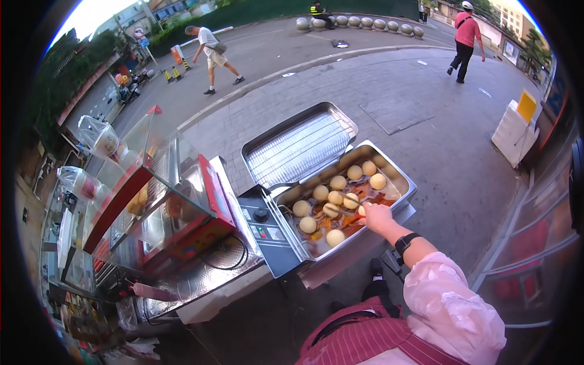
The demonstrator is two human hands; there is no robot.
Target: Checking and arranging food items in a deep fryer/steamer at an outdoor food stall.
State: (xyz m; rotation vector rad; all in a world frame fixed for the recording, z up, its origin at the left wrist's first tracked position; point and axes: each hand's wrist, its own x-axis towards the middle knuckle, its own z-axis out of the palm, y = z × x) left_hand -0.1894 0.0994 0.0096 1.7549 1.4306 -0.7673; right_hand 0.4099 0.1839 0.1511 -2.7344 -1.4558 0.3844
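My right hand (377,216) reaches over an electric deep fryer (407,180) from its near right side. Its fingers are closed around a slim utensil with a red part (350,221); blur keeps its exact kind unclear. Thin prongs of that utensil reach in among several pale yellow balls (335,237), probably dough, that float in the liquid. Orange and brown patches show between them. On the fryer's left end is a dark control box (269,232) with a round knob (261,215). My left hand is out of view.
A metal lid or tray (299,146) with a wire rack lies beyond the fryer. To the left stands a red-framed glass display case (182,228) on a metal counter (205,283). Bagged cups (109,143) sit farther left. Two people walk on the pavement; another sits by stone balls (354,21).
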